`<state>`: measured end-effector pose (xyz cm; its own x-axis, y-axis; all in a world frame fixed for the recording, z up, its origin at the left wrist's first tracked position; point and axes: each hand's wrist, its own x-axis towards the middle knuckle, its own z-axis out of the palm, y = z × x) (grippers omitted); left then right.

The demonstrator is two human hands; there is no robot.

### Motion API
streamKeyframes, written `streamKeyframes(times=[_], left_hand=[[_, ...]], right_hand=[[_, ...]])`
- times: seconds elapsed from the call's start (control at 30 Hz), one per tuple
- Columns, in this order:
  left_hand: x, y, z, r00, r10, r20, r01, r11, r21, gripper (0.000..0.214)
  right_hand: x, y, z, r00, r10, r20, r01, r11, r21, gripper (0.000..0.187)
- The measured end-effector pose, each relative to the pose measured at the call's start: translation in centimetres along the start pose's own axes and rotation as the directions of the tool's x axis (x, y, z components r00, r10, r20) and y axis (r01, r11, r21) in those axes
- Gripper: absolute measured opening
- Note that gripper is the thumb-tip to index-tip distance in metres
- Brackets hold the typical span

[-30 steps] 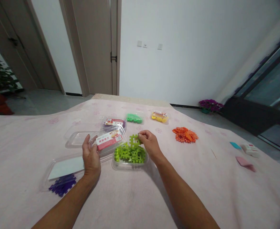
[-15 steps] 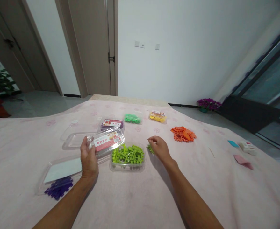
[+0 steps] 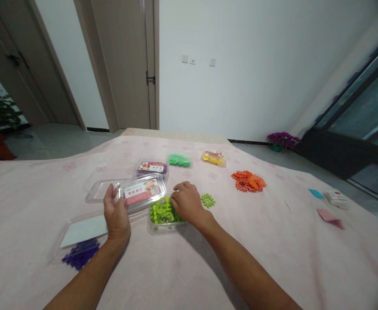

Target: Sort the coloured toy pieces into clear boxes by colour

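Note:
My left hand (image 3: 117, 217) grips the end of a clear plastic lid (image 3: 143, 191) with a red-and-white label, tilted above the table. In front of me sits a clear plastic box (image 3: 166, 229) of lime-green interlocking plastic pieces (image 3: 163, 212). Over this box's right half is my right hand (image 3: 188, 201), its fingers curled down at the pieces; what they pinch, if anything, is hidden. One loose lime-green snowflake-shaped piece (image 3: 208, 200) lies on the cloth to the right of the box.
Behind stand boxes of purple (image 3: 150, 167), green (image 3: 179, 160) and yellow pieces (image 3: 213, 157). Orange pieces (image 3: 248, 181) are piled to the right. At left, a clear tray (image 3: 59, 241) lies near dark purple pieces (image 3: 81, 254). A pink cloth (image 3: 330, 218) lies far right.
My right hand has moved left from the loose lime-green piece to over the box, leaving that piece flat on the cloth. My left hand and the lid have shifted slightly left.

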<state>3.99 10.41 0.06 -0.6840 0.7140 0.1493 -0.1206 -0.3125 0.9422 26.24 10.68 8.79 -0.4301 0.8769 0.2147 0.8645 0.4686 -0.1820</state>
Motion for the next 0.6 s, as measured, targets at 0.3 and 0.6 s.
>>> streamKeyframes(times=[0.3, 0.6], left_hand=[[-0.5, 1.0, -0.1, 0.992, 0.122, -0.017, -0.113, 0.954, 0.278, 0.061], [0.1, 1.0, -1.0, 0.977, 0.212, 0.017, -0.196, 0.864, 0.463, 0.061]], right_hand=[[-2.1, 5.2, -2.4, 0.990, -0.141, 0.027, 0.119, 0.910, 0.397, 0.030], [-3.0, 4.4, -1.7, 0.994, -0.105, 0.030, 0.100, 0.984, 0.148, 0.037]])
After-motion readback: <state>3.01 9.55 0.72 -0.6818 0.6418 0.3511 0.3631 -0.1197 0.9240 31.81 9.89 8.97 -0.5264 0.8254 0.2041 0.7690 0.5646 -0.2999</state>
